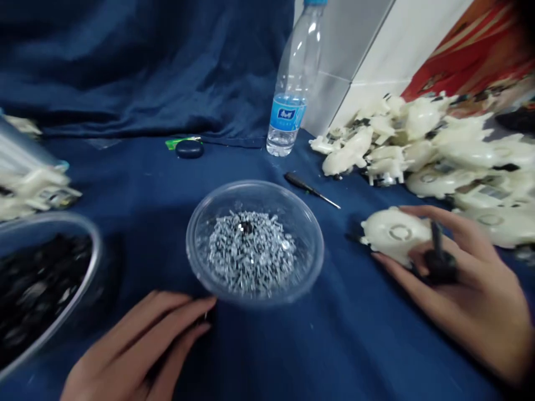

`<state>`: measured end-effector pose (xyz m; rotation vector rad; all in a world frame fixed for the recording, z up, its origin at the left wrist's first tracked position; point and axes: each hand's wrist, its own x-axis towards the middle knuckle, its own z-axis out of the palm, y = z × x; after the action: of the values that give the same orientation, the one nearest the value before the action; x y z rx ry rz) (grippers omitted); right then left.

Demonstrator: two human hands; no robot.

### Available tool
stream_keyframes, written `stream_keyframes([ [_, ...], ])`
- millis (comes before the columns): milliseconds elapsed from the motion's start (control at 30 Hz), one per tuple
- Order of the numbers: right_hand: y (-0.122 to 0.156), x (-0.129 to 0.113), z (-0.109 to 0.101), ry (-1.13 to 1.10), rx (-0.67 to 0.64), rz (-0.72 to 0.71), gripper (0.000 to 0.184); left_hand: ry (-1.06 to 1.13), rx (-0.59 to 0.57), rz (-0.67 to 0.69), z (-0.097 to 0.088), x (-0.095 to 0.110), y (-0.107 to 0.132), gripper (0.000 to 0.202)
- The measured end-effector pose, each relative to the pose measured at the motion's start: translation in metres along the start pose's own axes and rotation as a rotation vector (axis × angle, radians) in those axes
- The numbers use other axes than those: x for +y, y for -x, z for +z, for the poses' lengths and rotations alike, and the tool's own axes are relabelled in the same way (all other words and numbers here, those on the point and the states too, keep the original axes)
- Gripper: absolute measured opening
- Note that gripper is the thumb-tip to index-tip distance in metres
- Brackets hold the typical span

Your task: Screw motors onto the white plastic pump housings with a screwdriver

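My left hand (146,345) is beside the near left rim of a clear plastic bowl (193,253). Its thumb and fingers pinch a tiny pale sliver (206,315) that looks like a small screw. Small silvery screws (251,256) are heaped in the bowl, with a dark bit on top. On the right, my right hand (468,278) grips a cream plastic toy body (393,231) with a round slotted mark facing up. The same hand also holds a black tool (438,264) against its palm; its tip is not clear.
A screwdriver (309,186) lies behind the bowl, near a water bottle (288,106). Cream toy bodies (430,150) pile up at right. A tub (95,250) of black parts stands left. A dark oval case (189,148) lies at the back.
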<state>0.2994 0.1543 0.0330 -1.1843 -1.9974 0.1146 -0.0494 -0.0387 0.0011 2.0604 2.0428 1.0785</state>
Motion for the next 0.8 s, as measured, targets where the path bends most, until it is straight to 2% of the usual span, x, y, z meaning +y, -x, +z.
stream_keyframes([
  [33, -0.001, 0.001, -0.002, -0.029, -0.005, -0.015, 0.029, 0.024, -0.036, 0.111, -0.001, 0.008, -0.008, 0.041],
  [67, -0.002, 0.003, -0.003, -0.074, -0.003, -0.034, 0.031, 0.054, -0.076, 0.155, -0.001, 0.015, -0.016, 0.039],
  [200, -0.005, 0.008, -0.008, -0.240, -0.034, -0.041, 0.036, 0.096, -0.071, 0.242, -0.002, 0.031, -0.030, 0.023],
  [300, -0.004, 0.005, -0.017, -0.316, -0.051, -0.023, 0.021, 0.109, -0.080, 0.297, -0.003, 0.030, -0.028, 0.018],
  [400, 0.000, -0.003, -0.024, -0.389, -0.071, 0.034, 0.045, 0.123, -0.081, 0.306, -0.004, 0.028, -0.024, 0.018],
  [433, 0.002, -0.007, -0.026, -0.416, -0.081, 0.063, 0.047, 0.127, -0.091, 0.300, -0.004, 0.029, -0.022, 0.018],
  [600, 0.011, -0.033, -0.027, -0.653, -0.159, 0.263, 0.026, 0.102, -0.173, 0.250, -0.009, 0.032, -0.021, 0.026],
  [800, 0.031, -0.086, -0.030, -0.950, -0.387, 0.407, 0.026, 0.039, -0.239, 0.202, -0.022, 0.042, -0.013, 0.026],
])
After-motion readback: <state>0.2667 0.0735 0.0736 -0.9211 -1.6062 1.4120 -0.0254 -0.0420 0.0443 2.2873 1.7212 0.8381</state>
